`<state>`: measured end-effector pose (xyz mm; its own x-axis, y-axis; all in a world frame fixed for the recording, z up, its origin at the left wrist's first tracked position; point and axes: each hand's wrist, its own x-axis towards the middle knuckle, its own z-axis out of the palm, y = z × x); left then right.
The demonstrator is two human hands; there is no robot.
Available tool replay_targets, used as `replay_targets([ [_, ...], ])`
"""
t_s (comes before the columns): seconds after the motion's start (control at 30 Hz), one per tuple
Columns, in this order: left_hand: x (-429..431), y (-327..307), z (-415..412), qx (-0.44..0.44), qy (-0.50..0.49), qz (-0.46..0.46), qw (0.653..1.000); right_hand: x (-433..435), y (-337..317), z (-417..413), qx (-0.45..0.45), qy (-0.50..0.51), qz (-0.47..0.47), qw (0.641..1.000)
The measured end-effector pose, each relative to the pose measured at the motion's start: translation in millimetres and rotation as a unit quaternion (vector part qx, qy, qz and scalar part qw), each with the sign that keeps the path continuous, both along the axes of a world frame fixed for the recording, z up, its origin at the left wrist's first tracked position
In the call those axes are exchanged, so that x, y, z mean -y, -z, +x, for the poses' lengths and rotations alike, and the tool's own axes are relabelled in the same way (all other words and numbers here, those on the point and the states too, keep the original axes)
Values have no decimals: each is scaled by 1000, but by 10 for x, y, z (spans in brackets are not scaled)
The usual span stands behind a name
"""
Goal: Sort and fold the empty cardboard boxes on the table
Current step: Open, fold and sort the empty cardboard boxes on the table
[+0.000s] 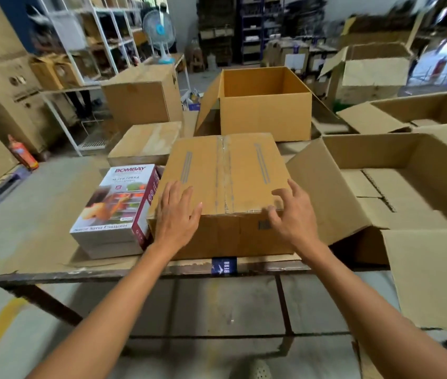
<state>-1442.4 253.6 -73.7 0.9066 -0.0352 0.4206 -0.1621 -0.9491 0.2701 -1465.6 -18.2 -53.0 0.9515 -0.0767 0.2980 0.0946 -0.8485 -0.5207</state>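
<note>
The taped cardboard box sat at the centre of the frame on the table's near edge, probably light and stiff if empty, best gripped at its two near corners. The left hand lay flat and spread on its top; the right hand curled loosely over the near right corner, clasping nothing firmly. A printed retail box touched its left side, and an open carton stood just to its right.

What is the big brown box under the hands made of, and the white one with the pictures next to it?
The brown box looks like plain matte cardboard, its top seam closed with clear shiny tape. The white box seems to be thinner card with a glossy printed coat, judging by its colour photos and sheen.
</note>
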Motion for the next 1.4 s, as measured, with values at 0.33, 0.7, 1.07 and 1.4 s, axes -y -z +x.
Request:
replay_targets([
  [0.33, -445, -68, 205, -180, -140, -165, 960, 203, 74, 485, -168, 47, 186, 967],
  [0.7, -466, 16, -104, -164, -160, -90, 969, 133, 197, 169, -125, 89, 113, 982],
  [1.07, -411, 89, 1, -100, -155, 22, 983, 112, 206, 234, -115, 116, 83, 983],
  [1.4, -428, 91, 30, -122, -173, -35, 977, 81, 467, 170, -20, 195, 248, 949],
])
